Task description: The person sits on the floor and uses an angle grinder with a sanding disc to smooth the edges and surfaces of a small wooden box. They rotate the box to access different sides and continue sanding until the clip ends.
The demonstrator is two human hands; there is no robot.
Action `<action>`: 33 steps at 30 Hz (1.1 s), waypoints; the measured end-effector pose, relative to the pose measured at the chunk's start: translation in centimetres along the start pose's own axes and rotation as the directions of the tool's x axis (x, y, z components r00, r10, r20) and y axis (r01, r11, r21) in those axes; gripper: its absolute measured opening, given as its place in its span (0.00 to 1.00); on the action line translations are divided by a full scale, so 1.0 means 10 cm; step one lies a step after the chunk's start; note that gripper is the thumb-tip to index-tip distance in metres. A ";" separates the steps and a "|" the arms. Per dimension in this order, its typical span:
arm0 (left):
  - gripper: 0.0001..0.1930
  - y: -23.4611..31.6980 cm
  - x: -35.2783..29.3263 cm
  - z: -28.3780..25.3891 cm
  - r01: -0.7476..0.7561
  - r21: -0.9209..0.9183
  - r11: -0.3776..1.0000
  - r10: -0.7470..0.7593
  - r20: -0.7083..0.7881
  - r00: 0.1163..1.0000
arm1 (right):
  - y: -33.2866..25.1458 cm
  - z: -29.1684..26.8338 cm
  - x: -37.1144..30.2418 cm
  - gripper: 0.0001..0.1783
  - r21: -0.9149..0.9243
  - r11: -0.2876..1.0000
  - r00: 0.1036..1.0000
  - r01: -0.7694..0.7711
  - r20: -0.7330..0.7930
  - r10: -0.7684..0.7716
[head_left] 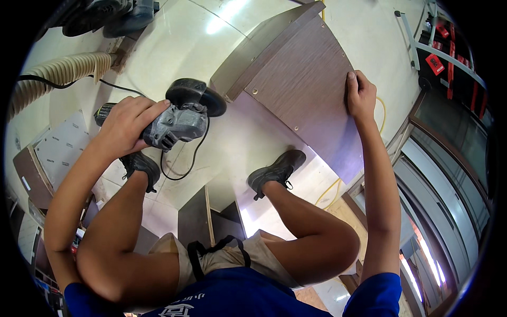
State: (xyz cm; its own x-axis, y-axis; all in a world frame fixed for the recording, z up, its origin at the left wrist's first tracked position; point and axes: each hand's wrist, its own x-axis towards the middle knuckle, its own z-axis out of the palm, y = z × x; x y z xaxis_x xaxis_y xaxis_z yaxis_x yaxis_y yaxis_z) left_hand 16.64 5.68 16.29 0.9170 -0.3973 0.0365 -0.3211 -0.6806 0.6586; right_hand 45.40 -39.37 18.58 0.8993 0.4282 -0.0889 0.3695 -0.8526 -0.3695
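Note:
My left hand [124,124] is wrapped round the body of an angle grinder [179,127], whose dark disc and guard [198,96] point toward a brown wood-grain cabinet box [301,68]. The disc sits near the box's left lower corner; whether it touches cannot be told. On the right, my right hand [362,95] grips the box's right edge, fingers curled over it and partly hidden. Several small round fittings dot the box's upper panel. A black cord [182,177] loops down from the grinder to the floor.
A ribbed cream hose [58,76] lies at the upper left beside dark machinery [100,16]. Boards [58,153] lean at the left. A dark open box [198,214] stands between my legs. A yellow cable [330,193] runs along the floor near metal profiles [422,174].

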 end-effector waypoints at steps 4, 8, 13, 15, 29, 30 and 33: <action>0.37 -0.05 -0.11 0.05 -0.060 0.180 0.982 0.043 0.096 0.994 | -0.02 0.04 0.03 0.23 0.022 0.999 1.000 0.024 0.013 -0.024; 0.30 -0.16 -0.17 0.24 -0.123 0.227 0.966 0.108 0.080 0.991 | 0.00 0.01 -0.03 0.22 0.027 0.999 1.000 0.029 0.007 -0.029; 0.31 -0.11 -0.30 0.24 -0.165 0.273 0.948 0.168 0.013 0.986 | 0.03 0.05 -0.03 0.22 0.078 0.996 0.999 0.033 0.023 -0.035; 0.31 -0.14 -0.32 0.29 -0.167 0.294 0.941 0.191 -0.056 0.980 | 0.06 0.06 -0.02 0.22 0.079 0.996 0.999 0.049 0.020 -0.050; 0.29 -0.26 0.01 0.31 -0.182 0.257 0.949 0.229 -0.164 0.960 | 0.02 0.05 -0.02 0.23 0.094 0.993 0.997 0.078 0.017 -0.079; 0.29 -0.27 0.00 0.31 -0.171 0.260 0.950 0.219 -0.167 0.961 | 0.01 0.05 -0.02 0.23 0.092 0.994 0.997 0.064 0.033 -0.068; 0.31 -0.29 0.04 0.33 -0.166 0.277 0.946 0.223 -0.190 0.956 | -0.06 0.05 -0.03 0.24 0.089 0.995 0.997 0.048 0.048 -0.053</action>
State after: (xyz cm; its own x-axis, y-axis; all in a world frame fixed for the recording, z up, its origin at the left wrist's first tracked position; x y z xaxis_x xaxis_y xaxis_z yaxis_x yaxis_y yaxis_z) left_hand 17.14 5.49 11.96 0.8501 -0.4143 0.3249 -0.5213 -0.7490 0.4088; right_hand 44.80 -38.84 18.33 0.8664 0.4863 -0.1132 0.3900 -0.8007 -0.4546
